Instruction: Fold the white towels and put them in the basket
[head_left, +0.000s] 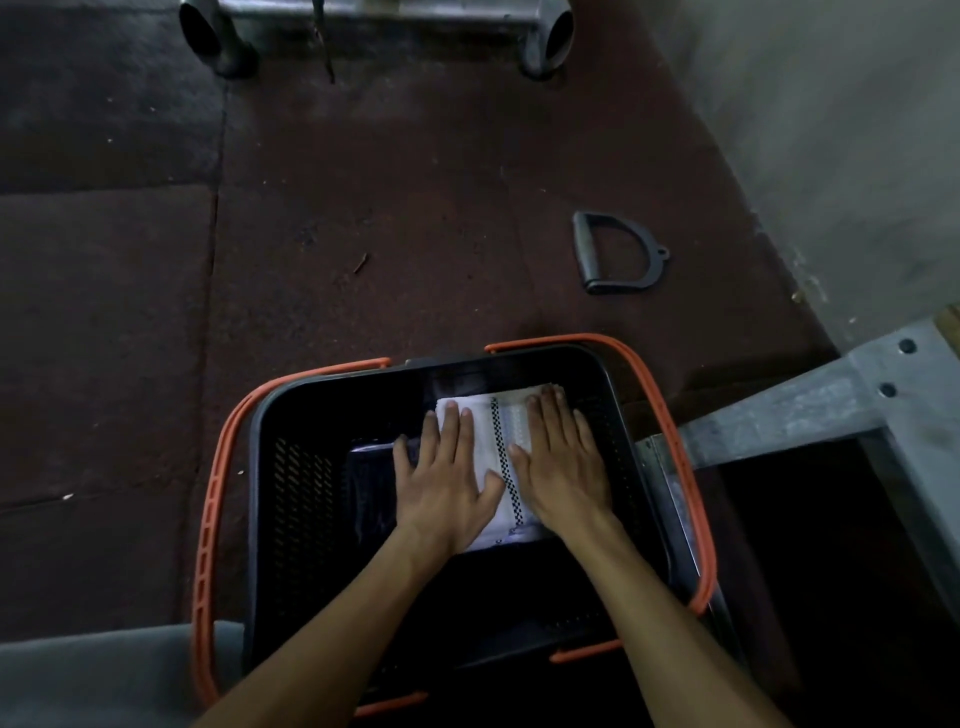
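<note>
Flat hands (498, 467) press folded towel (493, 441) in perforated basket (301, 483).

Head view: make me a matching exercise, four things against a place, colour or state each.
1 white towel
2 basket handles
3 D-shaped grip
4 left hand and right hand

a orange
b on the floor beyond the basket
c pressed flat on the towel
d inside the basket

Pairs: 1-d, 2-a, 3-b, 4-c
</note>
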